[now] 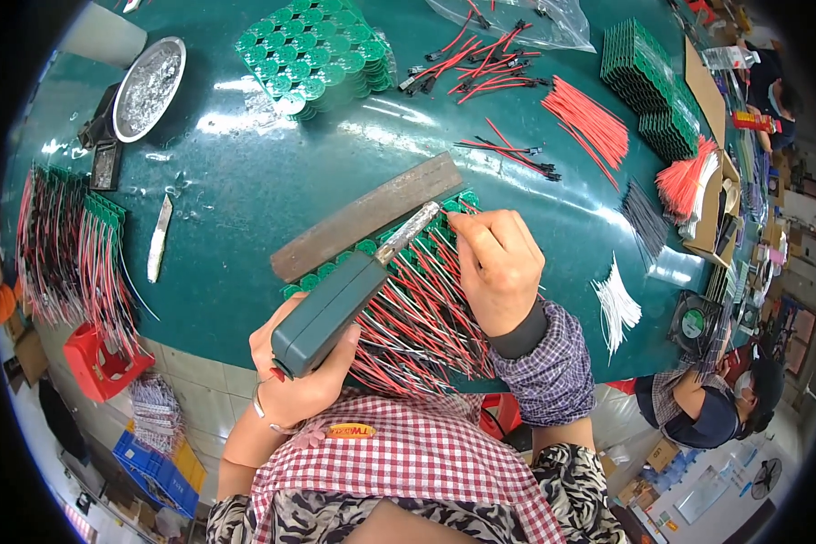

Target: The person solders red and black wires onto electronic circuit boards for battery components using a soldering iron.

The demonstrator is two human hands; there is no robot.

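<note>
My left hand [306, 392] is wrapped round the body of a dark green soldering gun [328, 313]. Its silvery tip [410, 232] slants up and right over a row of small round green circuit boards [365, 247]. At the right end of that row, close to the tip, my right hand [500, 263] is closed in a pinch, apparently on a wire end that the fingers mostly hide. Red, white and black wires [417, 331] fan from the boards toward me, over the table's near edge. Along the boards' far side lies a flat brown bar [367, 216].
Stacked green board panels [313, 54], red-black connector leads [480, 68] and red wires [587, 122] lie farther back. At left are a metal bowl [150, 89], wired boards [68, 240] and a whitish stick [160, 238]. White wires [616, 306] and a fan [695, 322] sit right.
</note>
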